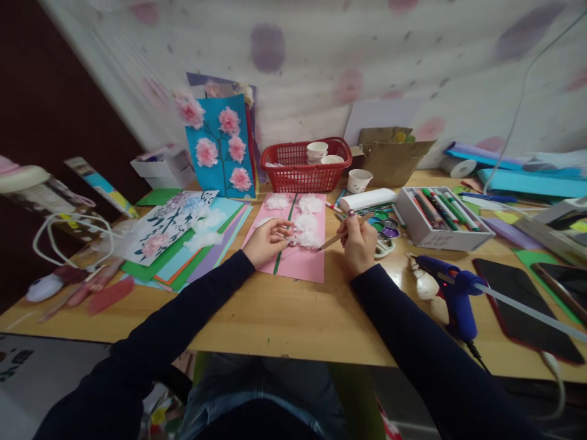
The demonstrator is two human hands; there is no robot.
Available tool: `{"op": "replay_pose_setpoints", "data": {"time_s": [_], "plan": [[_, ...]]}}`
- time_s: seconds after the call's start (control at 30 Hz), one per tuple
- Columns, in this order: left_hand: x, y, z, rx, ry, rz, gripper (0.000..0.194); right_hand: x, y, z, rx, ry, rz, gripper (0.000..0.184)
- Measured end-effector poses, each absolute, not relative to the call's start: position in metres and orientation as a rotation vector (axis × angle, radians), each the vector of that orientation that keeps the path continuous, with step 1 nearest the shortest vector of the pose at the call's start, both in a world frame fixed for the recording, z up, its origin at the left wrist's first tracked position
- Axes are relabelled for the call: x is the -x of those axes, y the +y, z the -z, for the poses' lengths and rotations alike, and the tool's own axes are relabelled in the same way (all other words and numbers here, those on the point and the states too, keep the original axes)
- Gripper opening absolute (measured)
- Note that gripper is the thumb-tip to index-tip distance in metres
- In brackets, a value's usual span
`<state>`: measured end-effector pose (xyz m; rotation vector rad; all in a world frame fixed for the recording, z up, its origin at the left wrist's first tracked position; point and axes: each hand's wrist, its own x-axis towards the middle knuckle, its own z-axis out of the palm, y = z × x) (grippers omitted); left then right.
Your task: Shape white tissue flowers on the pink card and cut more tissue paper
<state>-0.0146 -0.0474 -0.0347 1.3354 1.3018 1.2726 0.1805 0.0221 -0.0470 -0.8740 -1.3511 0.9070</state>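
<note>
While one pink sheet (300, 270) was laid on the table (257, 318), one green stem (277, 263) and at least four white tufts (309, 204) were counted on it; one brush (335, 239) was clamped in the fingers of the right hand (360, 245); the fingers of the left hand (266, 242) were half curled beside the tufts, any grip indiscernible.

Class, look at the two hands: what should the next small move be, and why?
Probably dab the brush-like stick on the nearest white tuft: the right hand holds its tip close by, and the left hand is at the tuft's other side, over the pink sheet.
</note>
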Motion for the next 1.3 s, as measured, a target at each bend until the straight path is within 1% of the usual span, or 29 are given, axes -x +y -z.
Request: {"op": "replay_pose_setpoints", "data": {"time_s": [0.1,0.3,0.57,0.7,0.9,1.07,1.23,1.3], "plan": [[0.007,-0.048,0.032,-1.446,1.324,-1.202,0.043,-0.182,0.022,0.049,0.914,-1.494,-0.773,0.049],[-0.013,-0.041,0.030,-1.665,1.459,-1.118,0.044,-0.182,0.016,0.042,0.944,-1.662,-0.634,0.050],[-0.019,-0.030,0.038,-1.892,1.589,-1.078,0.047,-0.182,0.018,0.044,0.955,-1.735,-0.465,0.044],[-0.019,-0.029,0.040,-1.931,1.611,-1.053,0.048,-0.182,0.014,0.043,0.880,-1.704,-0.349,0.044],[-0.019,-0.028,0.044,-1.969,1.619,-1.062,0.050,-0.183,0.010,0.044,0.725,-1.781,-0.252,0.039],[-0.020,-0.027,0.045,-1.971,1.629,-1.067,0.053,-0.181,0.015,0.049,0.746,-1.837,-0.200,0.035],[-0.020,-0.028,0.042,-1.988,1.613,-1.056,0.049,-0.181,0.017,0.050,0.751,-1.885,-0.198,0.035],[-0.015,-0.029,0.039,-2.060,1.646,-1.048,0.051,-0.181,0.016,0.050,0.756,-1.895,-0.202,0.035]]}}
